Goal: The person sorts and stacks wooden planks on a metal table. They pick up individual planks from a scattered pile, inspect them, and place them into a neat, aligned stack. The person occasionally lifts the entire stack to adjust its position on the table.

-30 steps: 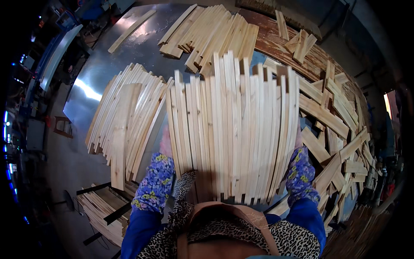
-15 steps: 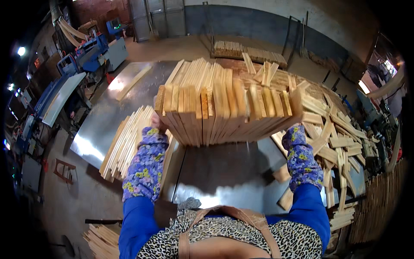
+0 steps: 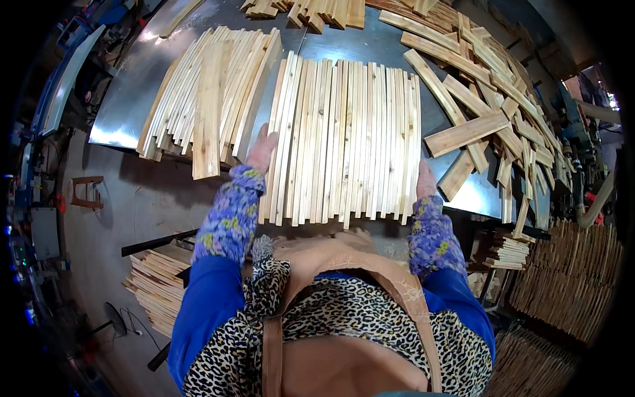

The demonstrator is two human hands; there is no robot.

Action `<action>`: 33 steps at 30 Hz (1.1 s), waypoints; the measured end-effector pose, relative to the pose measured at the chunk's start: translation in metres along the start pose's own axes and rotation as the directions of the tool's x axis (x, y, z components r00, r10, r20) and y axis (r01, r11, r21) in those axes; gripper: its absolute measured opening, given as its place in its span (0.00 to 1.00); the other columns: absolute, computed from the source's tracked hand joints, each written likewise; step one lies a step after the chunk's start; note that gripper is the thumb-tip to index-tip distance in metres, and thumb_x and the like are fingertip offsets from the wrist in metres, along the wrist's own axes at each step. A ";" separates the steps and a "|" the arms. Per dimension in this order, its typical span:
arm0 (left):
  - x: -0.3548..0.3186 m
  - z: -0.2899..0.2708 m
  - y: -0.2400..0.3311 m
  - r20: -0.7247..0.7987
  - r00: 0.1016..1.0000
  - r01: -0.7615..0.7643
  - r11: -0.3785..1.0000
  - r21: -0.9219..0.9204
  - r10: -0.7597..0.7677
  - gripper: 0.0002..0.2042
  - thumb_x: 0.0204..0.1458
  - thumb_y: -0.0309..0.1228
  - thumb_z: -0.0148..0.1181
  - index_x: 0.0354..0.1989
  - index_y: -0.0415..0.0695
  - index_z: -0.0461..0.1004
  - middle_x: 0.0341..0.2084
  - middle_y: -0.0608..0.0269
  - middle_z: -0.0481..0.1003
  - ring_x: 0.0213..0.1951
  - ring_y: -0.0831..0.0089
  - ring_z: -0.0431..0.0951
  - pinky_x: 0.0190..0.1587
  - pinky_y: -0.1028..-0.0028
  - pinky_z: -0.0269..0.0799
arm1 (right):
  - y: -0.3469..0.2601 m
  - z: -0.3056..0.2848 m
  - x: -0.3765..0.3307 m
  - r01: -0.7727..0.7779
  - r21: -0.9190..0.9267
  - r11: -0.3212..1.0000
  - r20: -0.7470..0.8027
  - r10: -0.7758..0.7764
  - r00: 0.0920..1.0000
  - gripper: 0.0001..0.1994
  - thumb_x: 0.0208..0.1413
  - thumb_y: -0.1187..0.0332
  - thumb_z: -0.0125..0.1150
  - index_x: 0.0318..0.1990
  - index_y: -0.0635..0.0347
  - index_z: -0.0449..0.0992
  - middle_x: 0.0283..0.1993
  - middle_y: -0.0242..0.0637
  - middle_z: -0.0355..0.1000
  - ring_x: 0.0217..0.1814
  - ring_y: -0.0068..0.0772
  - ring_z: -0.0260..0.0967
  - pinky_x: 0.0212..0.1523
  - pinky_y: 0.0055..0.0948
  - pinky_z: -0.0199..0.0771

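I see the batch of pale wooden slats [image 3: 344, 139] lying flat at frame centre on the metal bench [image 3: 126, 106], my left hand [image 3: 262, 149] and right hand [image 3: 424, 180] pressed open-palmed against its sides, squaring seemingly nearly done, loose offcuts [image 3: 489, 106] upper right unsorted.

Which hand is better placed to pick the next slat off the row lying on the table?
Left, probably: the left hand lies against the outer slat of the row of slats, while the right hand sits lower at the opposite edge.

A shiny metal table [image 3: 132, 106] carries a flat row of wooden slats [image 3: 344, 139], a slat pile [image 3: 205, 99] and scattered offcuts [image 3: 489, 99].
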State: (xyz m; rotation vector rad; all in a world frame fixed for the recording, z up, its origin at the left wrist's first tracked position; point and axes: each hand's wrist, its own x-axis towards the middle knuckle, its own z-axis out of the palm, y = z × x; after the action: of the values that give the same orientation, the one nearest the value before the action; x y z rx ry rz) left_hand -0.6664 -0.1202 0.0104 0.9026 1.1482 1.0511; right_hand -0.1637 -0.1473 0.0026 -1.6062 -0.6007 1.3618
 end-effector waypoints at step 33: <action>0.084 -0.109 0.118 -0.658 0.740 0.640 0.154 0.753 0.141 0.47 0.54 0.46 0.71 0.81 0.41 0.59 0.72 0.30 0.67 0.73 0.39 0.68 0.76 0.53 0.65 | 0.017 0.134 0.060 -0.074 0.041 0.996 0.129 0.069 0.989 0.54 0.66 0.43 0.69 0.84 0.70 0.46 0.81 0.63 0.58 0.82 0.55 0.59 0.83 0.48 0.58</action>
State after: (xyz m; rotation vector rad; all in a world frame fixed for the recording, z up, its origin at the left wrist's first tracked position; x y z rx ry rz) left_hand -0.7868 -0.0041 0.0794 1.2559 2.6336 0.0441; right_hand -0.2771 -0.0614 -0.0376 -1.5250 -0.5879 1.5296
